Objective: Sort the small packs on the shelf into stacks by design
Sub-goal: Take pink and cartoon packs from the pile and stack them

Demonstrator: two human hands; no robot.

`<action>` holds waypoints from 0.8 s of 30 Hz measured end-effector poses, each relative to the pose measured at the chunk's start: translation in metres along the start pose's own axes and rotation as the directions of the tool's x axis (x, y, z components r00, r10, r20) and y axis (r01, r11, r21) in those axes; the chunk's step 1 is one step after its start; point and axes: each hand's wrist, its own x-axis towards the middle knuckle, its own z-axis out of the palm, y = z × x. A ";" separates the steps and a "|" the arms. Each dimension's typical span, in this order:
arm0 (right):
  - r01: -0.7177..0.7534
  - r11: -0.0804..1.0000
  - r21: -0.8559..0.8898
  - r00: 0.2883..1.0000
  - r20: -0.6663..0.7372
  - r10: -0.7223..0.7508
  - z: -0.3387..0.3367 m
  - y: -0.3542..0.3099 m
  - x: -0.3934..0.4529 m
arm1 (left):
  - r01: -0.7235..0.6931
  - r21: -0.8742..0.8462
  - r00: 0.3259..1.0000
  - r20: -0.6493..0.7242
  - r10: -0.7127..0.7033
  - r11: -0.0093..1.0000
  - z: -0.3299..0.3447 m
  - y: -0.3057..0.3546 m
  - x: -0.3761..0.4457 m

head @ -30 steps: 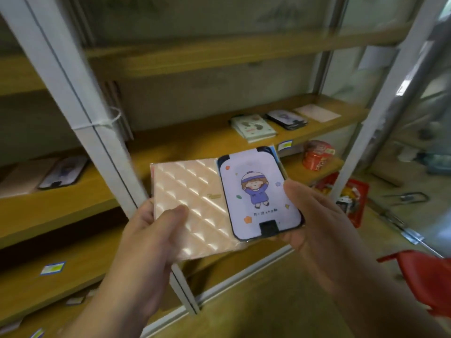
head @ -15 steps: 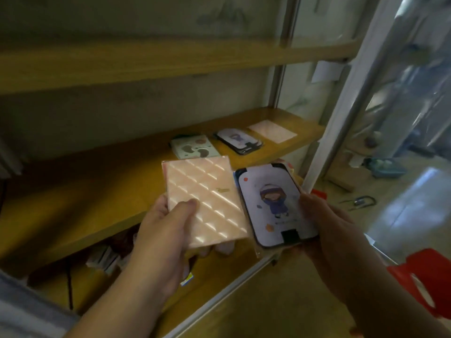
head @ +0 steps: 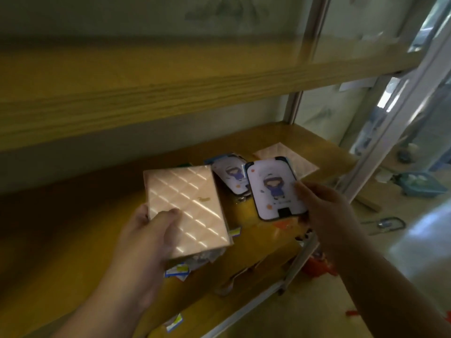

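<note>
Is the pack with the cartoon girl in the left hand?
No, the right hand holds the cartoon girl pack, while the left hand grips the pink quilted pack.

Dim, motion-blurred wide-angle view; daylight from right, glare streaks on quilted pack [head: 188, 206].

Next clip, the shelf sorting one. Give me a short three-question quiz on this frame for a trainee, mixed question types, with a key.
1. True or false: the left hand holds the pink quilted pack.
2. Which design does the pack in the right hand show?
A. green pattern
B. cartoon figure in purple
C. plain pink
3. Fill in: on the wooden shelf, the stack beside the held cartoon pack shows the ____ design.

Key: 1 true; 2 B; 3 same cartoon figure.
</note>
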 end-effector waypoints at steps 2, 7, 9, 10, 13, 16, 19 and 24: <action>0.002 0.998 -0.062 0.998 0.066 0.002 0.005 -0.005 0.035 | -0.021 -0.018 0.999 -0.035 0.020 1.000 0.009 -0.001 0.003; 0.239 0.912 -0.333 0.953 0.259 -0.155 0.026 -0.013 0.104 | -0.082 -0.030 0.983 -0.167 0.076 0.996 0.037 -0.006 0.005; 0.340 0.857 -0.387 0.923 0.311 -0.225 0.033 -0.013 0.122 | -0.105 -0.028 0.970 -0.223 0.096 0.994 0.049 -0.010 0.006; 0.390 0.814 -0.430 0.904 0.347 -0.250 0.034 -0.013 0.128 | -0.113 -0.028 0.966 -0.237 0.104 0.993 0.056 -0.011 0.007; 0.509 0.662 -0.550 0.846 0.463 -0.266 0.032 -0.008 0.142 | -0.145 0.014 0.959 -0.245 0.144 0.989 0.069 -0.022 0.008; 0.570 0.585 -0.576 0.809 0.519 -0.277 0.018 -0.006 0.152 | -0.164 0.122 0.956 -0.223 0.188 0.979 0.083 -0.031 0.008; 0.622 0.557 -0.550 0.774 0.539 -0.333 -0.009 -0.008 0.160 | -0.178 0.157 0.955 -0.209 0.209 0.971 0.106 -0.038 0.007; 0.696 0.501 -0.515 0.715 0.561 -0.417 -0.072 -0.008 0.175 | -0.163 0.086 0.954 -0.239 0.179 0.983 0.165 -0.045 0.016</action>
